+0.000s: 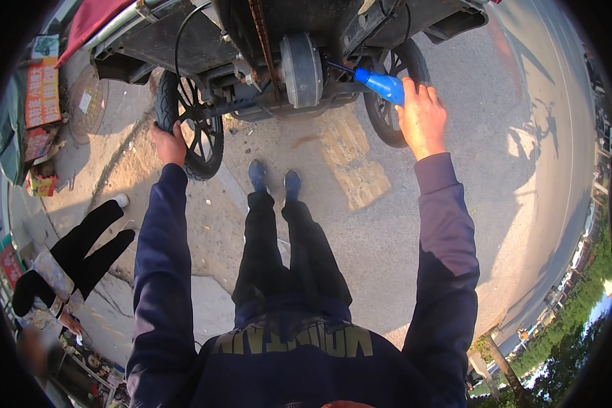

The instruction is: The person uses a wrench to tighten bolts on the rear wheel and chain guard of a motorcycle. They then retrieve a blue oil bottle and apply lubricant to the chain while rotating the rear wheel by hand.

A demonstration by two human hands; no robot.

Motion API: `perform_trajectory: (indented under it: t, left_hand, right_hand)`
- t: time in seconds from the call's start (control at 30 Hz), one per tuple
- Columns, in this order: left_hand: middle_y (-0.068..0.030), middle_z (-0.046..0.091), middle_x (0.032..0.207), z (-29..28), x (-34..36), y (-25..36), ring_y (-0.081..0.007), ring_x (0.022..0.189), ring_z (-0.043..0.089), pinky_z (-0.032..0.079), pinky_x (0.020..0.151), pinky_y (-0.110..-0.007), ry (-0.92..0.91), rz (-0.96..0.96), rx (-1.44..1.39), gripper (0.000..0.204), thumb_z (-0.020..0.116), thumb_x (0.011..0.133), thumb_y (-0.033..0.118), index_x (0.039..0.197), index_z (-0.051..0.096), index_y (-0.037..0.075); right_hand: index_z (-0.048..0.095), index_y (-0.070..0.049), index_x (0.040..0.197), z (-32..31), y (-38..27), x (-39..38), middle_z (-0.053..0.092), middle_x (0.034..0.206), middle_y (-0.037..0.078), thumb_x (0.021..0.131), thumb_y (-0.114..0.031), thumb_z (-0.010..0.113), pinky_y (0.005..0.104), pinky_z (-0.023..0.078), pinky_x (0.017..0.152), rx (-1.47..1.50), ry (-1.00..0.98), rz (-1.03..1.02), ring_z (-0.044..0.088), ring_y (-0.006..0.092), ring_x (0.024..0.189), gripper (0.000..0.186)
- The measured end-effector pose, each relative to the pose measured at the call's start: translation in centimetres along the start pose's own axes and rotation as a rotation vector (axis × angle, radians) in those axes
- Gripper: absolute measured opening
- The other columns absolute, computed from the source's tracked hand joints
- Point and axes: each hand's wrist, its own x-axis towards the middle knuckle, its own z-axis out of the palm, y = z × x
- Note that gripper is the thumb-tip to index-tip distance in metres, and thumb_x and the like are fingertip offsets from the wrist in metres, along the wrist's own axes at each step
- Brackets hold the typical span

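Observation:
My left hand (170, 141) grips the tyre of the black spoked left wheel (212, 149) under a dark vehicle chassis (163, 41). My right hand (423, 119) is wrapped round a blue tapered bottle-like tool (379, 85). Its thin dark tip points left at the area just right of a round dark housing (299, 70) in the middle of the underside; whether it touches is too small to tell. A rusty reddish bar (265, 51) runs beside the housing. Behind my right hand is the right wheel (381, 126).
Another person (81, 255) is at the lower left. Boxes and signboards (42, 92) with red and green covers line the left edge, near a manhole cover (87, 115). My feet (273, 180) stand on worn pavement (353, 163). A road and trees (591, 272) are at the right.

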Motion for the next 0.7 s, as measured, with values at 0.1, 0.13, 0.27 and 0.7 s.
perform_trajectory:
  t: [0.1,0.13,0.27,0.7]
  left_hand:
    - [-0.0339,0.051,0.139,0.3,0.0,0.3,-0.0497,0.125,0.054,0.047,0.101,-0.051,-0.018,-0.002,-0.027,0.08,0.067,0.096,0.044,0.147,0.035,-0.009]
    - [-0.0342,0.051,0.139,0.4,0.0,0.4,-0.0498,0.125,0.054,0.047,0.101,-0.051,-0.025,-0.002,-0.034,0.08,0.067,0.096,0.044,0.148,0.035,-0.008]
    - [-0.0356,0.055,0.133,0.8,2.0,-3.0,-0.0501,0.122,0.056,0.047,0.101,-0.051,-0.042,-0.004,-0.012,0.081,0.072,0.092,0.045,0.14,0.041,-0.012]
    - [-0.04,0.057,0.128,0.9,6.4,-3.2,-0.053,0.125,0.054,0.044,0.105,-0.052,-0.179,-0.058,-0.047,0.087,0.066,0.092,0.058,0.135,0.042,-0.014]
  right_hand:
    - [0.062,-0.011,0.125,0.1,0.2,-0.2,0.069,0.101,0.011,0.076,-0.015,0.083,0.0444,0.055,0.087,0.007,-0.004,0.006,0.066,0.0298,0.104,0.054]
    - [0.062,-0.011,0.125,0.1,0.3,-0.2,0.069,0.102,0.011,0.076,-0.015,0.083,0.0442,0.055,0.087,0.005,-0.005,0.008,0.066,0.0298,0.105,0.054]
    - [0.062,-0.011,0.126,-0.4,-0.2,0.5,0.069,0.102,0.01,0.075,-0.015,0.084,0.0439,0.055,0.087,0.02,-0.019,-0.006,0.066,0.03,0.105,0.056]
    - [0.062,-0.011,0.128,-0.4,-0.2,0.0,0.07,0.107,0.012,0.076,-0.016,0.085,0.0445,0.055,0.09,0.019,0.012,-0.002,0.065,0.0307,0.11,0.058]
